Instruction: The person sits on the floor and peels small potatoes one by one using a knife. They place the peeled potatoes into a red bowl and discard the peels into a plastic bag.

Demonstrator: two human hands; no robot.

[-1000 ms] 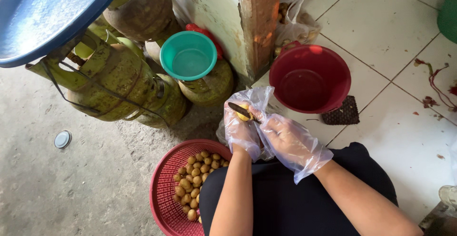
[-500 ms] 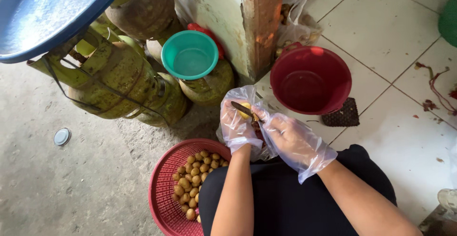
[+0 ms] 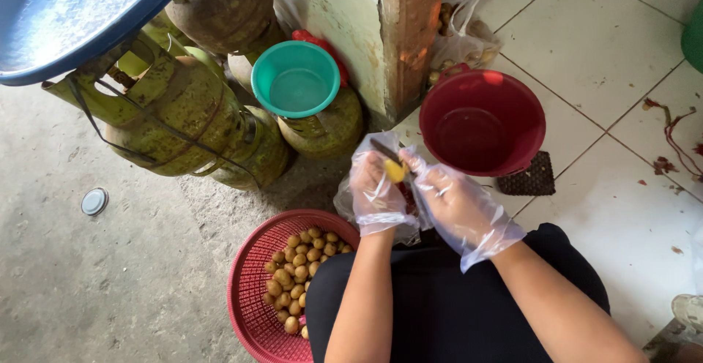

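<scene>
Bare white tile is lying open to the right of the red bucket, which is standing just ahead of the gloved right hand and blocking the way forward. To the left, green gas cylinders, one carrying a teal bowl, and a wooden post are crowding the far side. A red basket of small fruit is sitting beside the left hand, with open concrete floor beyond it.

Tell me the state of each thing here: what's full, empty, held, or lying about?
Left hand: gloved, holding a small yellow fruit.
Right hand: gloved, holding a knife against the fruit.
Red bucket: upright, looks empty.
Teal bowl: upright, empty, resting on a green gas cylinder.
Red basket: partly filled with small brown fruits.
Round lid: lying flat on the floor.
</scene>
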